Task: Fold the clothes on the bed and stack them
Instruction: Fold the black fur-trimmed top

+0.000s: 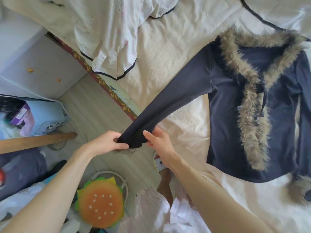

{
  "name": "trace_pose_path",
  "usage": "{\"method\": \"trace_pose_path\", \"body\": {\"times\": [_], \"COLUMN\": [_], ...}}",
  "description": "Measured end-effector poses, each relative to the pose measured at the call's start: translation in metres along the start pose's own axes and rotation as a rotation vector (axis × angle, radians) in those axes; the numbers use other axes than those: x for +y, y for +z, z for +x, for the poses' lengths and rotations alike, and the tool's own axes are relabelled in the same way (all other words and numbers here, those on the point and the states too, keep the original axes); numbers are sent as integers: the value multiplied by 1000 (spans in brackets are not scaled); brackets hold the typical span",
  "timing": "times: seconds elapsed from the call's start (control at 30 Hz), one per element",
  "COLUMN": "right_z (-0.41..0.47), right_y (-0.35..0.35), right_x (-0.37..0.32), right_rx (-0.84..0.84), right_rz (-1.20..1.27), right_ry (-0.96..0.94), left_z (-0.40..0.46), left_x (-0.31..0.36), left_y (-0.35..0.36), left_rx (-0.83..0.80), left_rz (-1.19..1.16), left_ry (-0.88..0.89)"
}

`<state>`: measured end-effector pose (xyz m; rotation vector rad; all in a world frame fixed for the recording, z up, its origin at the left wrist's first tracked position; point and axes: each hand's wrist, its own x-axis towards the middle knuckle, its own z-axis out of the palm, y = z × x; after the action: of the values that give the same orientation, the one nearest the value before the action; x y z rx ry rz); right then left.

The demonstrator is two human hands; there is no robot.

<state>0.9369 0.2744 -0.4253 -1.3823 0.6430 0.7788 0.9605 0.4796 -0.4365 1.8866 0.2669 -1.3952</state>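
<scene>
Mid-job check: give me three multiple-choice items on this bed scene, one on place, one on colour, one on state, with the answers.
1. Where does the body of the navy jacket lie?
A. Flat on the bed
B. On the floor
C. Over the burger cushion

2. What colour is the piping on the white garment?
A. Red
B. Dark navy
C. Yellow

3. What is the state of the jacket's sleeve?
A. Folded across the chest
B. Tucked under the body
C. Pulled out straight, its cuff held by both hands

Answers:
1 A: the jacket's body is spread on the cream bed.
2 B: a dark line edges its hems.
3 C: the left hand and right hand grip the cuff end past the bed's edge, and the sleeve runs taut to the shoulder.
</scene>
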Motion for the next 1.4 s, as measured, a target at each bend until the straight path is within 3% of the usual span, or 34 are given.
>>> {"method": "trace_pose_path", "body": {"times": [0.1,0.27,0.4,0.57,0.7,0.9,1.03,1.2,1.33,1.4], "right_z": [-2,-13,-35,-77,-117,-165,-176,-155,-142,-137], "right_y": [4,0,-18,-68,-135,-249,-313,-374,-405,-415], "right_x": [1,-4,-20,-34,-28,10,34,68,86,91], "right_rx": [51,172,101,-7,53,170,288,486,497,504], "right_rz": [-32,-91,-158,-39,7,224,304,530,635,659], "right_ry": [31,102,-48,-182,-251,-237,-256,-73,20,32], "left_z": [-17,-45,-60,-54,-35,0,19,46,55,56], "left_x": [-12,6,57,147,221,313,361,363,324,300], "left_y": [0,-1,7,47,110,228,306,369,369,367], "left_rx": [159,554,683,645,532,415,187,90,162,152], "left_rz": [-10,81,89,-12,-155,-138,-140,65,191,404], "left_ry": [12,85,174,290,347,395,409,362,363,379]}}
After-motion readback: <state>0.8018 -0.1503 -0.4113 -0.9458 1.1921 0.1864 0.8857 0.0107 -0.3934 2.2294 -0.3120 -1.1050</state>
